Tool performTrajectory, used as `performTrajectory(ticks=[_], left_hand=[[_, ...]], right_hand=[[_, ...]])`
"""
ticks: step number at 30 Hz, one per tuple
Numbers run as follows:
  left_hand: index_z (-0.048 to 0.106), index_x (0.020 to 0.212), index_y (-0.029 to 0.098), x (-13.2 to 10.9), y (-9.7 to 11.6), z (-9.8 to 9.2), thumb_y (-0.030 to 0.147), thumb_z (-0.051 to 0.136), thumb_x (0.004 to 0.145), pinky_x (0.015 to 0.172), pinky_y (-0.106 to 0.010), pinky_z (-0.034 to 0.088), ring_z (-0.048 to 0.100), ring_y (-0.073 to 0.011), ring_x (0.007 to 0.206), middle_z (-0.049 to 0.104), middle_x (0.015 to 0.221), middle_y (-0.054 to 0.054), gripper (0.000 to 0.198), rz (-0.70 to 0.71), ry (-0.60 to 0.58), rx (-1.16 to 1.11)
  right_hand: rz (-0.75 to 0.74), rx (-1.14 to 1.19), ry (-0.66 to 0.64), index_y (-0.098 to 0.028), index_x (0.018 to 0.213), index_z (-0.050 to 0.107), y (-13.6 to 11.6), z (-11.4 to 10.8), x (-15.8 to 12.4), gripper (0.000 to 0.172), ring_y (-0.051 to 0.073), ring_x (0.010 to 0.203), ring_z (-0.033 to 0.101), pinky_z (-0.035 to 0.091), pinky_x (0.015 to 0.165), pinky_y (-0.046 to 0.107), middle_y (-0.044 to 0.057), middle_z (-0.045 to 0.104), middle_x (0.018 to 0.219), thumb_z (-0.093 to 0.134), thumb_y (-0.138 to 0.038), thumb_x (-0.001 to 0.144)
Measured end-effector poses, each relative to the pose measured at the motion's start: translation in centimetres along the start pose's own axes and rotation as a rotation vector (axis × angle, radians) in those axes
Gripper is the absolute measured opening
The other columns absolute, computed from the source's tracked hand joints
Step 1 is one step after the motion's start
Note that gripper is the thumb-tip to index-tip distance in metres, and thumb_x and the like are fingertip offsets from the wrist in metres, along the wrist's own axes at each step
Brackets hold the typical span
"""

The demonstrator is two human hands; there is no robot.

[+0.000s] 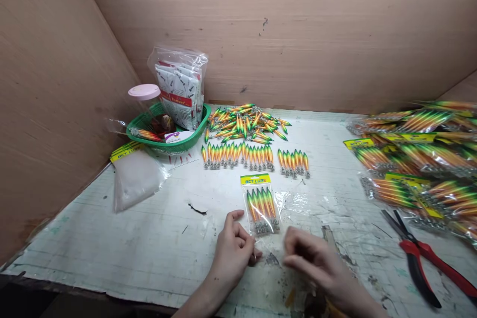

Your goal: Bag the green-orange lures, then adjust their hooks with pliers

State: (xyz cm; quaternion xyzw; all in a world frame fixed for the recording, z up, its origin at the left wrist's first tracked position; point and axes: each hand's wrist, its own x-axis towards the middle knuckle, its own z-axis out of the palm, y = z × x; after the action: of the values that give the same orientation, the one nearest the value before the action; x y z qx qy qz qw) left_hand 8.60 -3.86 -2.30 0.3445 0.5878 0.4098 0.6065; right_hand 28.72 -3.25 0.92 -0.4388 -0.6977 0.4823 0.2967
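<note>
The clear packet (262, 211) lies flat on the worktop (149, 253), its yellow header (255, 179) at the far end and the hooks (266, 227) of its lures (260, 201) toward the person. The left hand (234, 243) is at the near end, fingers curled, thumb and forefinger close together; whether they pinch the packet I cannot tell. The right hand (315, 258) is blurred, fingers bent inward, and what they pinch, if anything, is unclear. Good handling calls for steadying the near edge lightly, fingertips clear of the hooks, with the lures kept side by side.
</note>
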Motion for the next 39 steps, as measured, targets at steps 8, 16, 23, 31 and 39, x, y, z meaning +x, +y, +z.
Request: performTrajectory(ticks=[8, 16, 23, 31, 39], left_hand=[[0.035, 0.117, 0.018, 0.2, -0.2, 0.0, 0.026, 0.068, 0.068, 0.041, -0.024, 0.050, 0.064, -0.0165, 0.048, 0.052, 0.060, 0.011, 0.059, -0.052, -0.005, -0.018], [0.040, 0.117, 0.016, 0.9, -1.1, -0.5, 0.019, 0.068, 0.067, 0.044, -0.017, 0.039, 0.053, -0.0077, 0.044, 0.052, 0.056, 0.012, 0.057, 0.003, 0.026, 0.055], [0.039, 0.116, 0.017, 0.4, -0.7, -0.2, 0.023, 0.064, 0.069, 0.043, -0.020, 0.045, 0.054, -0.0093, 0.041, 0.051, 0.057, 0.012, 0.053, 0.056, 0.004, 0.054], [0.039, 0.116, 0.019, -0.6, 0.8, 0.4, 0.032, 0.066, 0.071, 0.044, -0.022, 0.049, 0.064, -0.0146, 0.052, 0.051, 0.065, 0.009, 0.054, -0.030, -0.005, 0.003], [0.048, 0.128, 0.018, -1.6, 0.8, -4.5, 0.024, 0.043, 0.090, 0.063, -0.034, 0.057, 0.067, -0.0194, 0.071, 0.063, 0.082, -0.005, 0.039, 0.536, 0.025, 0.774]], right_hand=[[-0.066, -0.272, 0.025, -0.021, 0.086, 0.062, -0.4, -0.7, -0.2, 0.011, 0.015, 0.070, 0.060, 0.047, 0.063, 0.025, 0.003, 0.061, 0.078, 0.053, -0.024, 0.091], [-0.157, -0.455, -0.091, -0.020, 0.075, 0.051, 0.3, 5.3, 2.6, 0.013, 0.015, 0.067, 0.056, 0.044, 0.057, 0.025, 0.002, 0.057, 0.079, 0.053, -0.012, 0.085], [-0.130, -0.291, -0.112, -0.020, 0.073, 0.052, -0.5, 3.7, 2.2, 0.016, 0.013, 0.069, 0.057, 0.044, 0.061, 0.022, 0.000, 0.057, 0.076, 0.051, -0.010, 0.085], [0.279, 0.254, 0.340, -0.021, 0.075, 0.054, 2.4, -4.0, -1.5, 0.036, 0.010, 0.049, 0.040, 0.035, 0.046, 0.024, -0.005, 0.042, 0.057, 0.060, -0.056, 0.080], [0.110, -0.918, 0.733, -0.019, 0.101, 0.068, 5.7, -11.1, -4.7, 0.035, 0.026, 0.068, 0.055, 0.040, 0.051, 0.036, 0.012, 0.060, 0.080, 0.042, -0.039, 0.089]])
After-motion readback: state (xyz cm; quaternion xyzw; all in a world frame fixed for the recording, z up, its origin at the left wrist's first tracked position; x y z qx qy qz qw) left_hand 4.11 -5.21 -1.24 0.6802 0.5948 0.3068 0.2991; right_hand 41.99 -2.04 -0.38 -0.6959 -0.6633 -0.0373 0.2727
